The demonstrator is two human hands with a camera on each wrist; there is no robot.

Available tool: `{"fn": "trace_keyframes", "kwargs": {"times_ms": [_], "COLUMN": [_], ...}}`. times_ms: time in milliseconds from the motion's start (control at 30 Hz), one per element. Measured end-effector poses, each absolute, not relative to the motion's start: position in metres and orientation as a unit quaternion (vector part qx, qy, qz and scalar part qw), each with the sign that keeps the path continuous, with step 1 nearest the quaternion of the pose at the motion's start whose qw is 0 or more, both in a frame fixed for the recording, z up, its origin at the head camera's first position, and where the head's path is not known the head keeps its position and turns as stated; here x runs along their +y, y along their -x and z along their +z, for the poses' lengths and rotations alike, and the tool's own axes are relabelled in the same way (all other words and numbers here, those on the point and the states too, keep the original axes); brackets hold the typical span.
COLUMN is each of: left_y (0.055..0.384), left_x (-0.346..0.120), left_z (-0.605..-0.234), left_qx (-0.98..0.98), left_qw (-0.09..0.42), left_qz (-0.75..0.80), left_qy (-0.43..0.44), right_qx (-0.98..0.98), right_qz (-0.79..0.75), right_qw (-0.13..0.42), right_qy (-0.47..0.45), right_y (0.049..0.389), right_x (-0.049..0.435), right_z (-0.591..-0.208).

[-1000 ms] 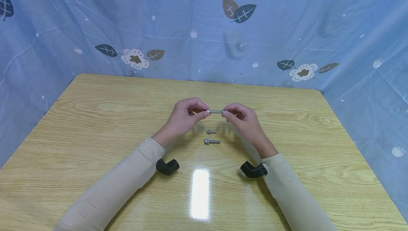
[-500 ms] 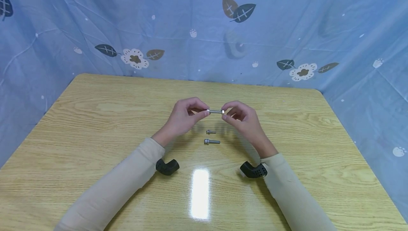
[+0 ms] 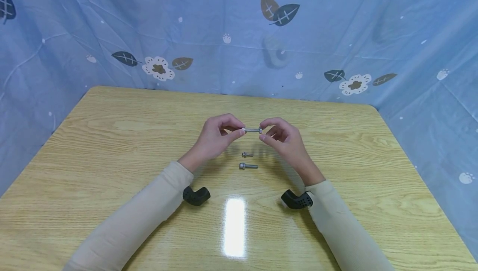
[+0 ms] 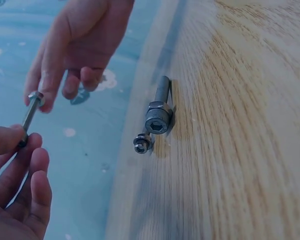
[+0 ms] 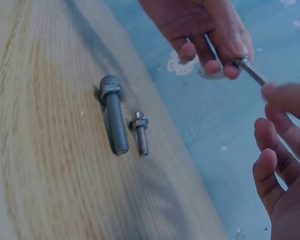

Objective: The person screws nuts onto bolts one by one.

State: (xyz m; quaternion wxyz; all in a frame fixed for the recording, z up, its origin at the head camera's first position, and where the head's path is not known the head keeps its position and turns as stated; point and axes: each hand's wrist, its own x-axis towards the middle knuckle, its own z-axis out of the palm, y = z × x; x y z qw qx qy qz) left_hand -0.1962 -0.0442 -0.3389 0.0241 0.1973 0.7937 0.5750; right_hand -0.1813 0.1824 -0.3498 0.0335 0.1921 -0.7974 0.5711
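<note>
The left hand (image 3: 220, 136) pinches one end of a slim bolt (image 3: 253, 130), held level above the wooden table (image 3: 130, 155). The nut (image 3: 260, 131) at its other end sits between the parted thumb and forefinger of the right hand (image 3: 285, 136); contact is unclear. Nearer the person, a small bolt (image 3: 247, 155) and a thicker bolt (image 3: 248, 166) lie side by side. Beyond the table hangs a blue curtain (image 3: 224, 22).

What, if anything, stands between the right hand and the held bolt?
Nothing visible: the held bolt ends close by the right hand. The small bolt and big bolt lie on the table, out of the way.
</note>
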Motion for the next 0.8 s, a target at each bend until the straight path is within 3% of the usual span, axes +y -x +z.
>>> {"fn": "trace_keyframes", "kwargs": {"times_ms": [267, 567, 800], "left_y": [0.1965, 0.1966, 0.1964], "left_x": [-0.0442, -0.0444, -0.0438], "left_z": [-0.3378, -0.3375, -0.3373], "left_qx": [0.793, 0.792, 0.789], "left_qw": [0.027, 0.026, 0.025], "left_qz": [0.576, 0.576, 0.582], "left_qy": [-0.197, -0.202, -0.198], "right_qx": [-0.792, -0.794, -0.791], "right_qz": [0.574, 0.579, 0.577], "right_qw": [0.046, 0.021, 0.040], "right_qy": [-0.205, -0.184, -0.199], "right_y": [0.1821, 0.1827, 0.1816], "right_x": [0.1826, 0.1838, 0.1826], "right_z": [-0.3502, -0.3504, -0.3483]}}
